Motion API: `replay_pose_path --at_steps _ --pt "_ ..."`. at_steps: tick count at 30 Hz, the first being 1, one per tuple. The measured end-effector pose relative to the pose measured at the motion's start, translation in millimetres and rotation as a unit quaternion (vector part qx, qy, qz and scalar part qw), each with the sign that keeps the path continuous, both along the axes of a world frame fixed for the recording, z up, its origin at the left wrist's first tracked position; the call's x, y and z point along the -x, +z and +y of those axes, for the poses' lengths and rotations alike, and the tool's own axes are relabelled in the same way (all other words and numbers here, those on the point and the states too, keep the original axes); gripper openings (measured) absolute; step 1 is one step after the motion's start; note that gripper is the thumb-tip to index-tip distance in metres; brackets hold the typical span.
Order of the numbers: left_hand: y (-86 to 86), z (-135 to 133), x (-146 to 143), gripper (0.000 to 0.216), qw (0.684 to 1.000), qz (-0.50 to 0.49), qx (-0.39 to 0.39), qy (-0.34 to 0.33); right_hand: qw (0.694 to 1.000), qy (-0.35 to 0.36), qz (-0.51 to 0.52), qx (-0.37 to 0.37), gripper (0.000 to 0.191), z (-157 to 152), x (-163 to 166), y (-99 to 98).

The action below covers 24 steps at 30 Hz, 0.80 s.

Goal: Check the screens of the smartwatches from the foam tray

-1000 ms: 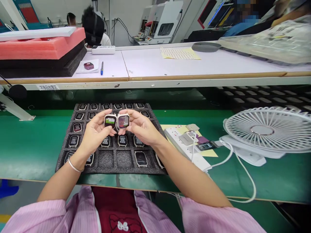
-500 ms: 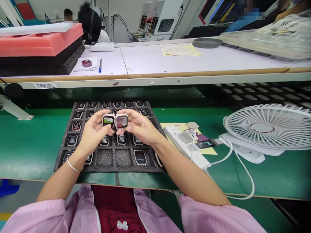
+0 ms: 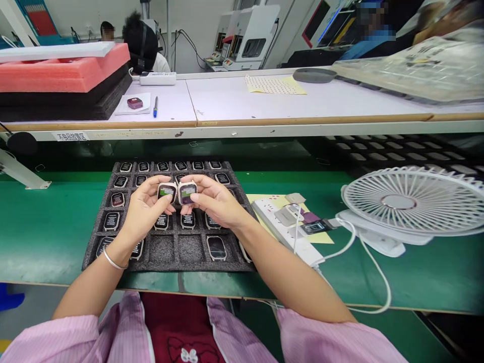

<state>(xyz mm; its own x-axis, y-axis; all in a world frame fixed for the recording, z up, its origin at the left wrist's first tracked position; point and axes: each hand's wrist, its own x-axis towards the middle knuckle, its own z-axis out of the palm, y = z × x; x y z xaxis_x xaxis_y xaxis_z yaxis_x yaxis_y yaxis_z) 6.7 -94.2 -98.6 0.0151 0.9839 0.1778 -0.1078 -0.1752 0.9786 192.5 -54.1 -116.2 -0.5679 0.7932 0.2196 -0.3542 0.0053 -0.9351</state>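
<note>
My left hand (image 3: 141,212) pinches a small watch body (image 3: 167,192) with a lit green-striped screen. Right beside it, my right hand (image 3: 215,201) grips a second watch body (image 3: 187,192), its screen also lit with a green band. Both are held side by side, a little above a dark foam tray (image 3: 170,252). The tray's pockets hold several more watch bodies, such as one (image 3: 217,247) near the front. Two front pockets between them stand empty.
A white fan (image 3: 408,201) lies flat at the right, its cable looping to a white power strip (image 3: 287,232) beside the tray. A raised white shelf (image 3: 302,101) carries a pen, pink and black foam slabs (image 3: 60,75) and yellow sheets. Other people sit behind it.
Both hands have lowered slightly toward the tray with the watch bodies still held. The right one's screen changed from a reddish picture to a green band.
</note>
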Motion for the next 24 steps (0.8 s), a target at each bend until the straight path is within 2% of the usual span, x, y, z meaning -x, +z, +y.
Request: replay_pose_path --at_steps 5,16,24 --pt "-1.0 -1.2 1.7 0.043 1.0 -0.009 0.001 -0.015 1.0 -0.011 0.001 0.006 0.04 -0.6 -0.2 2.6" --pt "-3.2 0.0 1.7 0.037 0.999 -0.025 0.028 -0.017 1.0 -0.022 -0.002 -0.007 0.033 0.9 2.8 -5.6" --pt "-3.5 2.0 2.9 0.043 0.998 -0.036 0.042 -0.021 1.0 -0.025 -0.003 0.0 0.04 1.3 3.3 -6.3"
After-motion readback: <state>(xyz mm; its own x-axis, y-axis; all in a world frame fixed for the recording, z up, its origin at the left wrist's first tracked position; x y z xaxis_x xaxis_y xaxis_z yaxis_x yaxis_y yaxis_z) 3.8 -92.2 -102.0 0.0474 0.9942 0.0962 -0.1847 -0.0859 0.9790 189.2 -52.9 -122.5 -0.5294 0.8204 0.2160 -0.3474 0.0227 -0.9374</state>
